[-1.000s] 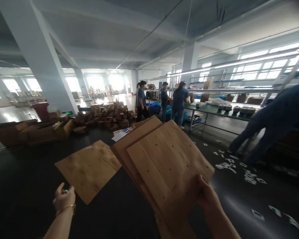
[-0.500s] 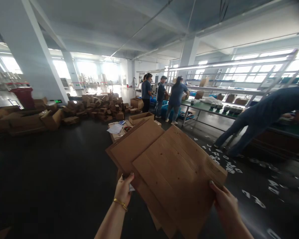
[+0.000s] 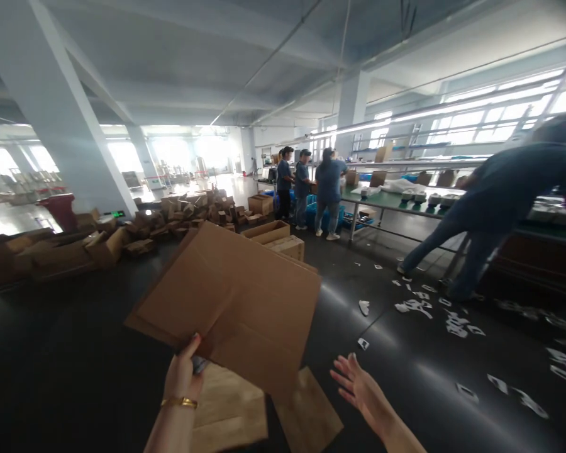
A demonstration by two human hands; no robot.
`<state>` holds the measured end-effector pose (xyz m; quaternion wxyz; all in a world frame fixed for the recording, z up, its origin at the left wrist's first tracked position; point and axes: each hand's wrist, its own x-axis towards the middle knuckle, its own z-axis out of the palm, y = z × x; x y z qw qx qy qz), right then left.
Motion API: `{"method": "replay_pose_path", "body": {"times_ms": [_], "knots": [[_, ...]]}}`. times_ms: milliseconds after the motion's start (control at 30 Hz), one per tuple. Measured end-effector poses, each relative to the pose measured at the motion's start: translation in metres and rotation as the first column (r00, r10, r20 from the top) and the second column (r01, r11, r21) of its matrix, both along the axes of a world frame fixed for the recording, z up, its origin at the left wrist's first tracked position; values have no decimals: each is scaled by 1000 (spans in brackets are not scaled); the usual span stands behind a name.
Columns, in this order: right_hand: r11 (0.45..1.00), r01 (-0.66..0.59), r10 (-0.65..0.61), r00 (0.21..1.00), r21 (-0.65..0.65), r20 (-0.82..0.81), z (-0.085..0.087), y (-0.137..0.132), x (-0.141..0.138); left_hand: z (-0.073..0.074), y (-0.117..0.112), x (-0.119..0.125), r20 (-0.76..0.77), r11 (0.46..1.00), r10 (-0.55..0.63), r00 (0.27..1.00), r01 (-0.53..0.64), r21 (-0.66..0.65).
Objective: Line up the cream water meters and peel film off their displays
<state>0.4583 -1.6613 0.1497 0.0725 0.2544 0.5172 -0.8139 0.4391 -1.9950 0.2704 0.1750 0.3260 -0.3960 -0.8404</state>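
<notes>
My left hand (image 3: pixel 185 372), with a gold bracelet at the wrist, grips a stack of flat brown cardboard sheets (image 3: pixel 245 296) by its lower edge, thumb on top. Something small and greyish shows beside the fingers, too unclear to name. My right hand (image 3: pixel 358 390) is apart from the cardboard, to its right, its fingers spread and nothing in them. Below the stack appear a lighter cardboard piece (image 3: pixel 231 406) and another brown cardboard sheet (image 3: pixel 309 412). The stack partly hides both; whether they rest on the floor I cannot tell.
Cardboard boxes (image 3: pixel 283 242) stand just beyond the stack. A heap of cartons (image 3: pixel 193 211) spreads along the left. White scraps (image 3: pixel 457 324) litter the dark floor at right. Several people work along a green-topped bench (image 3: pixel 391 200); one person (image 3: pixel 504 189) leans over its near end.
My right hand has let go of the front cardboard sheet and drawn away from it. The stack in my left hand has moved left and tilted; the view has shifted slightly.
</notes>
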Motion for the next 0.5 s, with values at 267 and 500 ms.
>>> {"method": "replay_pose_path", "body": {"times_ms": [267, 500], "knots": [[893, 447, -439, 834, -57, -335, 71, 185, -33, -16, 247, -36, -105, 899, -432, 896, 437, 35], [771, 623, -631, 715, -137, -300, 43, 369, -7, -21, 411, -81, -190, 820, -557, 808, 571, 24]]}}
